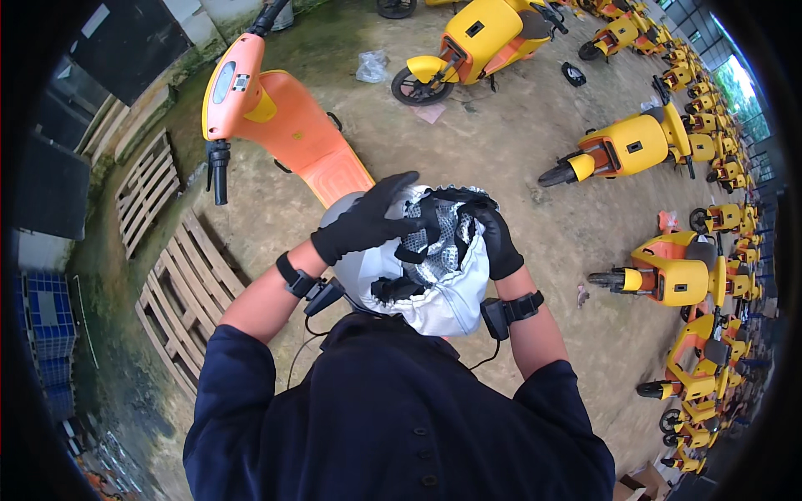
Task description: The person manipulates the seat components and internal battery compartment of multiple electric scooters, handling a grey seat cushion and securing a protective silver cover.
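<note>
In front of my chest is a white, gathered fabric cover (455,296) with silvery mesh and black straps showing inside it. It lies against a smooth, rounded grey shell (355,271); I cannot tell exactly what the two are. My left hand (363,224), in a black glove, rests across the shell and the cover's left side, its fingers stretched out and apart. The black-gloved right hand (499,242) grips the cover's right edge, with its fingertips partly hidden in the folds. Just beyond stands an orange scooter (292,129), its footboard partly covered by the shell.
Wooden pallets (188,292) lie on the floor at the left, near a blue crate stack (48,334). Yellow scooters (631,146) stand in rows to the right, another yellow scooter (476,42) ahead. A clear plastic bag (372,67) lies on the concrete.
</note>
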{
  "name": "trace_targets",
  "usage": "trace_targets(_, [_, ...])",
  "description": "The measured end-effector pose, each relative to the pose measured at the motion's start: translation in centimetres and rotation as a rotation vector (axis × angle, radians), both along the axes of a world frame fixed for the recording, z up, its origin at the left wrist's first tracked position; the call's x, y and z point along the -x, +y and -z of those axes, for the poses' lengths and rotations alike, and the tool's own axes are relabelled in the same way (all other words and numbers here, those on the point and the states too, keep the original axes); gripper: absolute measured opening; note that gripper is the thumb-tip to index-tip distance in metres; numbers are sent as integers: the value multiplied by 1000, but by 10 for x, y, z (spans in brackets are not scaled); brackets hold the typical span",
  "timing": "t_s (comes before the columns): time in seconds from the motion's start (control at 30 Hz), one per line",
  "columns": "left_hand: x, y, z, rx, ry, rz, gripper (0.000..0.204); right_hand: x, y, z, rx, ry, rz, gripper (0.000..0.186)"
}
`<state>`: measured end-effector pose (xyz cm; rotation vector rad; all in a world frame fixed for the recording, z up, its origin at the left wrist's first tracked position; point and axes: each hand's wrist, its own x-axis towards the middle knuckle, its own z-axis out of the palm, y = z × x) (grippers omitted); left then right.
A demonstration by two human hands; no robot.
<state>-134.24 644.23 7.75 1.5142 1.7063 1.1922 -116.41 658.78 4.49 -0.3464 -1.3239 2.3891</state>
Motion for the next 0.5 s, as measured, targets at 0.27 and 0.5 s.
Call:
trace_targets(0.27, [12, 28, 51, -47, -685, 153, 23, -24, 7, 34, 174, -92, -117, 27])
trace_targets(0.5, [16, 20, 58, -90, -810, -53, 21, -29, 7, -19, 23, -331, -226, 35])
